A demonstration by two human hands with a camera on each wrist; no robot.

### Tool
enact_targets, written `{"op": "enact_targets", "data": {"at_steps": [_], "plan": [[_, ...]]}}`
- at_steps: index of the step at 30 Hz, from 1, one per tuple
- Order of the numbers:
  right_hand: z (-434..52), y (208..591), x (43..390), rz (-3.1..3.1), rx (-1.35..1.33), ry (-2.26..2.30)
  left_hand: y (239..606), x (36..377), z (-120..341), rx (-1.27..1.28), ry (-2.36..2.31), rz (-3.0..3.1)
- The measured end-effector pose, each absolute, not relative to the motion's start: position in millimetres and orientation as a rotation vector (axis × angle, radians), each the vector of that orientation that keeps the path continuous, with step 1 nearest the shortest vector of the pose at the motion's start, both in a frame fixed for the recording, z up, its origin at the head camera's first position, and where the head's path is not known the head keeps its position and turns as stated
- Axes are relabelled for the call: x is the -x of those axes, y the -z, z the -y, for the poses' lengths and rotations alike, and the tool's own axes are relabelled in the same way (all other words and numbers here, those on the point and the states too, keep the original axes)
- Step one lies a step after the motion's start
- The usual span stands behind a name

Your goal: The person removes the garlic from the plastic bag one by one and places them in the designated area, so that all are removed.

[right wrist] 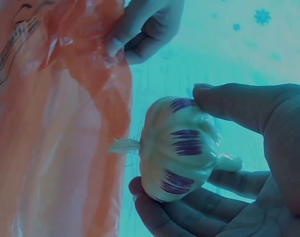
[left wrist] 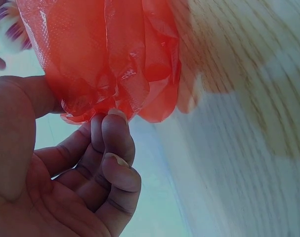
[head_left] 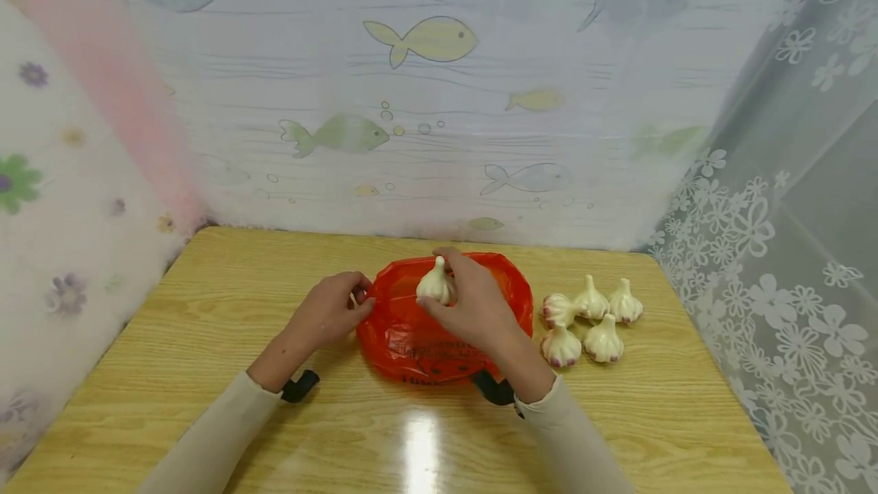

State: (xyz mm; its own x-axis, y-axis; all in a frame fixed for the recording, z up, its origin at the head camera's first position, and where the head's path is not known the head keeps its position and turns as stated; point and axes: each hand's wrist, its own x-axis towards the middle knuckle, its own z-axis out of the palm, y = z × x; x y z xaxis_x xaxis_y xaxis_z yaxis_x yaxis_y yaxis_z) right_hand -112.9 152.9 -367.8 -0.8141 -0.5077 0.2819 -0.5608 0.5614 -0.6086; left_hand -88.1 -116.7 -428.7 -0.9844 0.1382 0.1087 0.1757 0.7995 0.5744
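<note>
My right hand (head_left: 473, 303) pinches a garlic bulb (head_left: 435, 285) in its fingertips, above the red bag (head_left: 411, 334); my left hand (head_left: 328, 311) grips the bag's rim beside it.

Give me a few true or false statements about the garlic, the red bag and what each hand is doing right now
1. The right hand holds a garlic bulb over the red plastic bag. True.
2. The left hand lies flat on the wooden table, away from the bag. False: its fingers pinch the bag's edge, as the left wrist view shows.
3. Five loose garlic bulbs lie on the table on the right-hand side of the bag. True.
4. The bag is blue. False: it is red-orange.
5. The held bulb has purple streaks on its skin. True, seen in the right wrist view.
</note>
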Motion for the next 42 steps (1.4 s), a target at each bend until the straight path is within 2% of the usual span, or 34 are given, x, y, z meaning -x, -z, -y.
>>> {"op": "enact_targets", "data": {"at_steps": [42], "plan": [[-220.8, 380.2, 97.2, 2.686, -0.814, -1.095, 429.4, 86.6, 116.1, 0.269, 0.938, 2.903]]}}
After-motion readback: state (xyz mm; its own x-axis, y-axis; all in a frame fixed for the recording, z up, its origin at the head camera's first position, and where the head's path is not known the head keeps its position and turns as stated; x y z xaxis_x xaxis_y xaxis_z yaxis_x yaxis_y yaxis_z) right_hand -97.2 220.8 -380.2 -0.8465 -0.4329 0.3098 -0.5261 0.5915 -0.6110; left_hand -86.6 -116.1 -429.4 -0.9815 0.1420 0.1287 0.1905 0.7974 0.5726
